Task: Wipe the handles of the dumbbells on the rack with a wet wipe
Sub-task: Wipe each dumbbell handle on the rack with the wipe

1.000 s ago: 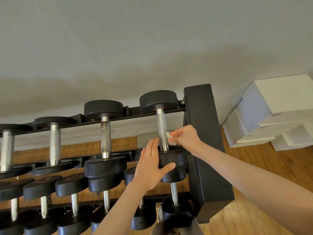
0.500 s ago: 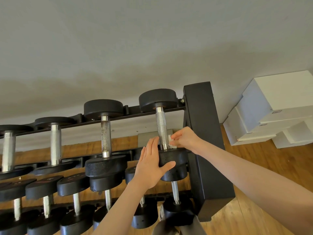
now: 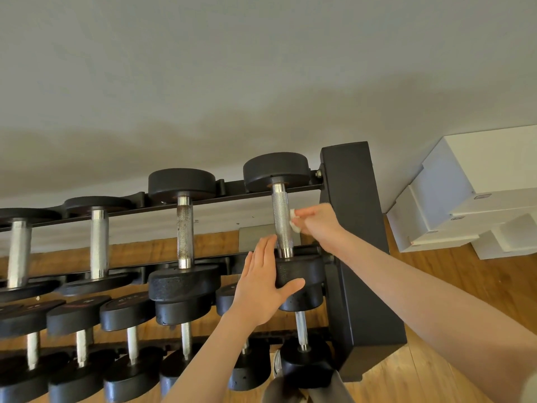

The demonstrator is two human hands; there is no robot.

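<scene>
The dumbbells' heads [image 3: 276, 170] are matt black with a fine pebbled grain, and their handles [image 3: 280, 219] are silver with cross-hatched knurling, the neighbouring handle [image 3: 184, 228] mottled brown. The wet wipe [image 3: 294, 221] is white, the rack [image 3: 357, 228] black. Stacked boxes [image 3: 479, 181] are white, the floor [image 3: 465, 286] honey-brown wood grain, the wall [image 3: 261, 68] plain grey.

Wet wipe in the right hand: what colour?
White. The wet wipe, pinched by the right hand, shows in the head view.
</scene>
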